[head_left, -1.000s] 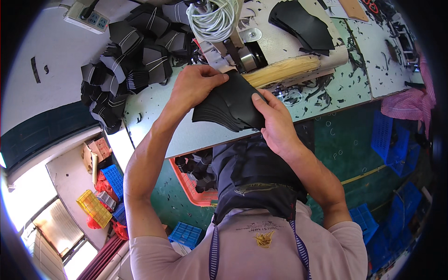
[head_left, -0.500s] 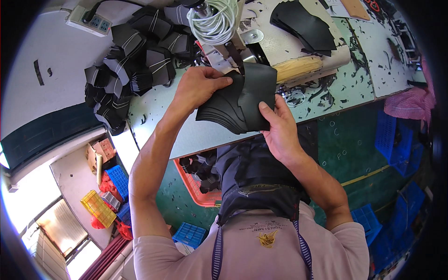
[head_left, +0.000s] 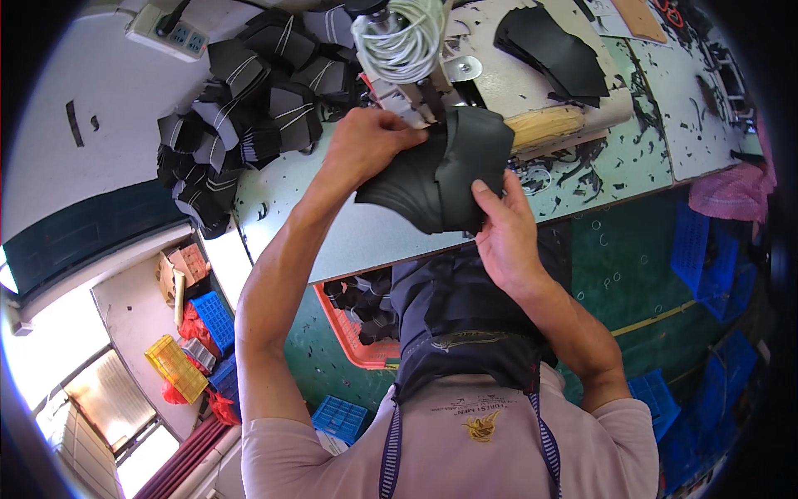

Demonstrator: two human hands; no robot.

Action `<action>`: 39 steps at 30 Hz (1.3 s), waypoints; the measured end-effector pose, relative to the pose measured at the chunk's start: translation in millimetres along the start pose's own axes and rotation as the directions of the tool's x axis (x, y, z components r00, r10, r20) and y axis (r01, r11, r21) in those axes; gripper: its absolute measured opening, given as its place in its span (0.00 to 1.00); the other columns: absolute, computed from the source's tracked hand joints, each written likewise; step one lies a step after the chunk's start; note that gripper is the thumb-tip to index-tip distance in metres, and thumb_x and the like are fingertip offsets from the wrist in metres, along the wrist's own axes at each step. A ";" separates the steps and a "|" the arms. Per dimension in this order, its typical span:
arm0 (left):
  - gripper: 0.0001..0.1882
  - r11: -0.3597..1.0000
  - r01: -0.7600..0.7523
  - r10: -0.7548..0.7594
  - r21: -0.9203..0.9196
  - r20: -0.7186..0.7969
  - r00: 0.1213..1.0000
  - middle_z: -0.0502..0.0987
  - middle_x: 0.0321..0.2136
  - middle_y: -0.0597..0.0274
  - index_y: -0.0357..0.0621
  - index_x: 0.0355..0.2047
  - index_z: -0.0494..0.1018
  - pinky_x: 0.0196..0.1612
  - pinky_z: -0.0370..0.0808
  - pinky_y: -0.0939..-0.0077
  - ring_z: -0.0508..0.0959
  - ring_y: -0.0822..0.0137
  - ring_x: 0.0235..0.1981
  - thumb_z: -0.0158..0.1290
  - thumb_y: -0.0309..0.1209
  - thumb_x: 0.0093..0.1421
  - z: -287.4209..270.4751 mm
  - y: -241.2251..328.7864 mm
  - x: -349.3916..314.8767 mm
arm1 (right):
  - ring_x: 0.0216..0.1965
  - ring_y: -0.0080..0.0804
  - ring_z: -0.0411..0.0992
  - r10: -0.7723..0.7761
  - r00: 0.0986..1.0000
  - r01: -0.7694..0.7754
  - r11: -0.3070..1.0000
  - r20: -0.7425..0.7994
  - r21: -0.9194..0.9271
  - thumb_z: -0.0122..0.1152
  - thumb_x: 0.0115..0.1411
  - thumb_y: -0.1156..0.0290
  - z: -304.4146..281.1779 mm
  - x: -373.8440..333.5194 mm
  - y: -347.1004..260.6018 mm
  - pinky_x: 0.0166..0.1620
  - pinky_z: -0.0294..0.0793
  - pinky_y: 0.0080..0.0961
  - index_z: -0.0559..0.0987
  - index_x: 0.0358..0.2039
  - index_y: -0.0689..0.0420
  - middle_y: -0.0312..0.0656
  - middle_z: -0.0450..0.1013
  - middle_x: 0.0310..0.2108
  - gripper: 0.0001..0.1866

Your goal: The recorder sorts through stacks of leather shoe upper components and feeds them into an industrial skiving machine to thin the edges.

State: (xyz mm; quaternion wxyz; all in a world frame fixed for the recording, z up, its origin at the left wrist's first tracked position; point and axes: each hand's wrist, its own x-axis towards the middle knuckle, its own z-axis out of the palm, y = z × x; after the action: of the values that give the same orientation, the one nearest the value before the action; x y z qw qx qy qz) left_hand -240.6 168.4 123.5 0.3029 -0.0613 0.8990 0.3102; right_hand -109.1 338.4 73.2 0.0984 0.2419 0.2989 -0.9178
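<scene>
Both my hands hold a fanned stack of thin black leather-like pieces (head_left: pixel 403 193) at the machine (head_left: pixel 407 100) on the bench. The left hand (head_left: pixel 370 143) pinches the stack's upper left edge, its fingertips close beneath the machine's dark foot. My right hand (head_left: pixel 507 237) grips the lower right edge, thumb on top and fingers partly hidden beneath. One curved black piece (head_left: pixel 480 154) overlaps the stack on the right, its upper end against the machine. The exact contact under the foot is hidden.
Bundles of tied black pieces (head_left: pixel 241 125) crowd the bench's left. More loose black pieces (head_left: pixel 557 54) lie behind the machine on the right, near a yellowish roll (head_left: pixel 544 126). Dark scraps litter the bench (head_left: pixel 332 237). An orange crate (head_left: pixel 349 341) stands below its edge.
The curved right-hand piece has bent and its upper corner now folds against the machine. Both hands keep their grip, and the left hand's fingers have edged nearer the foot.
</scene>
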 end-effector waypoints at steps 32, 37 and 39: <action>0.18 0.989 -0.114 0.109 -0.095 -0.057 0.992 0.84 0.30 0.54 0.42 0.38 0.84 0.41 0.76 0.73 0.82 0.66 0.30 0.64 0.42 0.52 10.3 -5.1 3.7 | 0.54 0.28 0.72 -0.017 1.000 0.016 0.999 0.005 0.035 0.53 0.67 0.77 -3.9 -1.2 -16.8 0.58 0.72 0.29 0.65 0.60 0.59 0.40 0.71 0.54 0.21; 0.19 0.953 -0.084 0.111 -0.293 0.078 0.991 0.84 0.35 0.59 0.35 0.44 0.81 0.43 0.74 0.77 0.81 0.68 0.36 0.62 0.35 0.56 -3.2 -19.2 -8.7 | 0.50 0.23 0.72 -0.020 1.000 0.020 0.998 -0.008 0.063 0.53 0.66 0.77 2.7 -3.3 -21.6 0.50 0.74 0.22 0.67 0.57 0.57 0.38 0.73 0.50 0.19; 0.19 0.990 -0.097 0.103 -0.105 0.057 0.993 0.84 0.36 0.59 0.34 0.44 0.81 0.44 0.74 0.76 0.81 0.68 0.37 0.62 0.35 0.56 -3.6 -2.7 -6.8 | 0.50 0.23 0.72 -0.011 1.000 0.012 0.999 -0.029 0.031 0.54 0.66 0.77 -5.1 -1.4 -16.6 0.50 0.74 0.22 0.66 0.57 0.57 0.38 0.73 0.50 0.19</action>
State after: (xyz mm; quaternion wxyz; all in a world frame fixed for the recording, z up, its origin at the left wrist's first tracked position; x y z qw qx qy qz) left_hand -236.1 163.6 128.2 0.3114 -0.0218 0.8741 0.3723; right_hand -111.3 354.8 78.7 0.0849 0.2550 0.2874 -0.9193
